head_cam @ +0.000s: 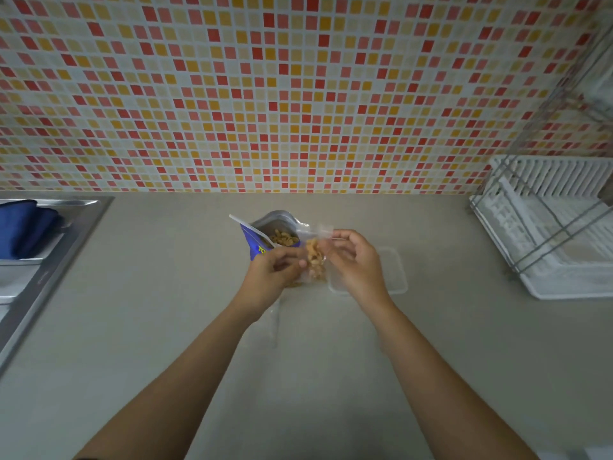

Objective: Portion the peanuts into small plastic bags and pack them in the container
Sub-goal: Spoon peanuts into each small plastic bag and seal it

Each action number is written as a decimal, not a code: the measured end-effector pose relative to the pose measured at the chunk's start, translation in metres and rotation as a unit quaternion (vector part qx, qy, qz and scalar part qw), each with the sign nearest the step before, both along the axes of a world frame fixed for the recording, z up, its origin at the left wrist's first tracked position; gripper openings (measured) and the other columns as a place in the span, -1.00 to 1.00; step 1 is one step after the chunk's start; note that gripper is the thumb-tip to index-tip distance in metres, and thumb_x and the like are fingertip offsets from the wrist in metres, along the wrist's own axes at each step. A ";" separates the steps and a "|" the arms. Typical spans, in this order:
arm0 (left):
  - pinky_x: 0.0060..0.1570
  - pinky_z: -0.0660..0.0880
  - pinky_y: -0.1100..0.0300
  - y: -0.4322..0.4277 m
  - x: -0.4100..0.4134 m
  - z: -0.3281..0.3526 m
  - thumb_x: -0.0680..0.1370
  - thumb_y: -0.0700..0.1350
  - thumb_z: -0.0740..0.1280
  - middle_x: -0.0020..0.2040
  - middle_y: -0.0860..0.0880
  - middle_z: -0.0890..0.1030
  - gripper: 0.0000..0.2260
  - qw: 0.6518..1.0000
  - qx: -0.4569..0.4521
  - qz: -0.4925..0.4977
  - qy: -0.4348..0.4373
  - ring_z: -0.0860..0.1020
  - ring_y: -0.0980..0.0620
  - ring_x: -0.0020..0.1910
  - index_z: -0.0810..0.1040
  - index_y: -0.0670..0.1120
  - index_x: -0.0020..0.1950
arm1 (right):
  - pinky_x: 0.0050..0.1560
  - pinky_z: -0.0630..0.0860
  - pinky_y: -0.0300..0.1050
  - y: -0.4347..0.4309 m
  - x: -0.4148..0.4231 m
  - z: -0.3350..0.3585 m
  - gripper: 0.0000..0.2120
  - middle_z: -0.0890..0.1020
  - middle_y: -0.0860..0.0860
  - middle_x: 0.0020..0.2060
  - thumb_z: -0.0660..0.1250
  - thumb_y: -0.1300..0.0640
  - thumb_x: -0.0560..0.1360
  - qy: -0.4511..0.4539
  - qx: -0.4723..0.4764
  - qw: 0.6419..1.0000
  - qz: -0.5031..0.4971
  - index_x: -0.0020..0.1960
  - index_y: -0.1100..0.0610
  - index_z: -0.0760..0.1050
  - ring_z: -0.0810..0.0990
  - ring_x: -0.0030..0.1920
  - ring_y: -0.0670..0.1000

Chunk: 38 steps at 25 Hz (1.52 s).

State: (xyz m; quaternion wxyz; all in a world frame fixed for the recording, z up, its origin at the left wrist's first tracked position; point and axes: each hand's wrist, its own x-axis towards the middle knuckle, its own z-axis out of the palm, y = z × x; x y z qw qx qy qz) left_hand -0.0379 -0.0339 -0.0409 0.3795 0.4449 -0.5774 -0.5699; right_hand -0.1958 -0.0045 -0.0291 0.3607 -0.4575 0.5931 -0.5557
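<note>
I had both hands closed on the small bag: my left hand pinched its lower side, my right hand its top edge, peanuts inside. The blue pouch stood open just behind the bag, the clear container just right of it. I judged sealing worked best by pressing the strip flat, peanuts shaken low.
</note>
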 end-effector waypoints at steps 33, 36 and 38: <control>0.03 0.54 0.03 0.097 -0.103 -0.144 0.43 0.00 0.33 0.09 -0.23 0.56 -0.60 0.907 -0.201 -0.107 -0.356 0.58 -0.22 0.00 0.57 -0.23 0.16 | 0.31 0.25 -0.20 0.149 -0.115 -0.151 -0.65 0.50 0.14 0.28 0.21 0.19 0.53 0.388 0.169 0.906 -0.013 0.31 0.21 0.43 0.46 0.28 0.12; 0.10 0.48 0.03 0.098 -0.120 -0.141 0.44 -0.10 0.40 0.14 -0.24 0.52 -0.63 0.903 -0.211 -0.122 -0.354 0.54 -0.23 0.05 0.53 -0.23 0.20 | 0.32 0.25 -0.18 0.144 -0.114 -0.149 -0.63 0.49 0.15 0.28 0.25 0.21 0.51 0.396 0.167 0.903 -0.007 0.31 0.23 0.41 0.45 0.28 0.14; 0.08 0.51 0.00 0.098 -0.120 -0.138 0.43 -0.10 0.41 0.11 -0.25 0.53 -0.62 0.902 -0.223 -0.109 -0.353 0.54 -0.25 0.03 0.53 -0.25 0.18 | 0.31 0.31 -0.12 0.142 -0.111 -0.147 -0.62 0.50 0.16 0.26 0.26 0.21 0.50 0.410 0.162 0.898 -0.011 0.30 0.24 0.42 0.46 0.27 0.16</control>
